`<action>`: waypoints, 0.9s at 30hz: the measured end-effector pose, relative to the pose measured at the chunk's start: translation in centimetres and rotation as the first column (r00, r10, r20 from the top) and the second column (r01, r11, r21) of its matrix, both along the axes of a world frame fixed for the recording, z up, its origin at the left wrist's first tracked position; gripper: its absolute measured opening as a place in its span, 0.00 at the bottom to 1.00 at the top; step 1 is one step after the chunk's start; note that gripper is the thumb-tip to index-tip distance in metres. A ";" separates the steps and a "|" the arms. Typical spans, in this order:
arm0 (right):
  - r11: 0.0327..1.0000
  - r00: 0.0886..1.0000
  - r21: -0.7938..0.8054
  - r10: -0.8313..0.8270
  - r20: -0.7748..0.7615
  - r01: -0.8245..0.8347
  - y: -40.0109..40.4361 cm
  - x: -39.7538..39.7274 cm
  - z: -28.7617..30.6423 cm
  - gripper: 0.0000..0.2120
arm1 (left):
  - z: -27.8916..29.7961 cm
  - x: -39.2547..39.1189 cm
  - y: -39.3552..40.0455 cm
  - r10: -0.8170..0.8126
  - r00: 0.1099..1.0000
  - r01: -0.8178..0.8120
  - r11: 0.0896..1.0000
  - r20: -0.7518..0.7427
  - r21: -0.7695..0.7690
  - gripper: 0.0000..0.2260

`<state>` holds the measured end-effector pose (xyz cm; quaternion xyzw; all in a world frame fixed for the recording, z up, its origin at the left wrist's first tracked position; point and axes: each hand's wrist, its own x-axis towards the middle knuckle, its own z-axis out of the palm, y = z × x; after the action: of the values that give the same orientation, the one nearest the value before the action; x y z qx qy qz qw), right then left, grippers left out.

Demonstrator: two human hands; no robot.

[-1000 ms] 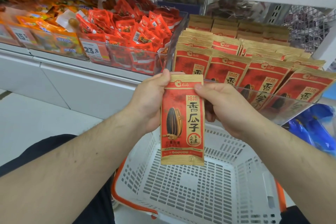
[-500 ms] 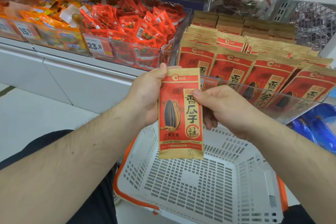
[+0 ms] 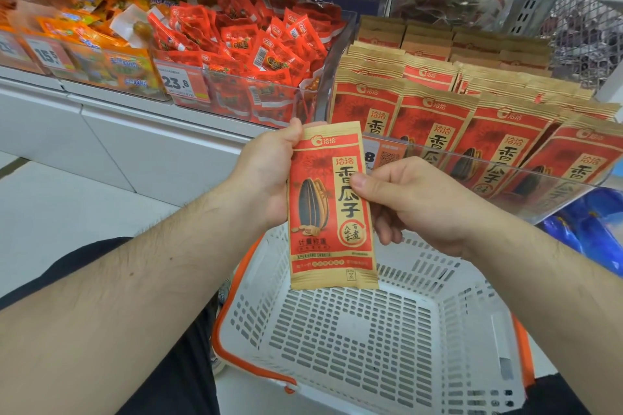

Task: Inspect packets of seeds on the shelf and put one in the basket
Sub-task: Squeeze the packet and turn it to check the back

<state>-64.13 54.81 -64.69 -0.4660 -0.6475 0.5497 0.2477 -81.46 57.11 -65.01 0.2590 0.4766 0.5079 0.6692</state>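
Note:
A red and tan seed packet (image 3: 328, 212) with a black sunflower seed printed on it hangs upright in front of me, above the white basket (image 3: 357, 354). My left hand (image 3: 269, 172) grips its upper left edge, thumb on the top corner. My right hand (image 3: 414, 202) pinches its right edge at mid height, thumb on the front. Rows of the same seed packets (image 3: 472, 131) stand in a clear tray on the shelf behind.
A clear bin of small red snack packs (image 3: 249, 44) with a 23.8 price tag sits to the left of the seeds, and orange packs (image 3: 84, 40) lie further left. Blue bags (image 3: 586, 222) lie below the shelf at right. The basket has orange handles (image 3: 236, 357).
The packet has tilted a little and my right thumb has slid down its right edge from the top corner to mid height. The view has shifted slightly.

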 end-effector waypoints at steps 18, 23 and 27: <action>0.985 0.987 -0.091 0.137 -0.085 -0.144 -0.2 -0.1 -0.7 0.17 | -0.4 -1.1 1.3 0.092 0.995 -0.089 0.994 0.046 -0.063 0.19; 0.963 0.965 -0.140 0.204 -0.166 -0.228 0.1 0.5 -0.9 0.19 | -0.3 -1.1 1.1 0.087 0.996 -0.087 0.995 -0.004 -0.047 0.19; 0.962 0.959 -0.128 0.219 -0.178 -0.243 0.0 0.6 -1.0 0.20 | -0.1 -1.2 1.0 0.084 0.996 -0.085 0.996 -0.008 -0.029 0.19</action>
<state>-63.51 54.82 -65.66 -0.3580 -0.6323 0.6578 0.1982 -82.67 58.15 -65.07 0.2304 0.4969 0.5278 0.6492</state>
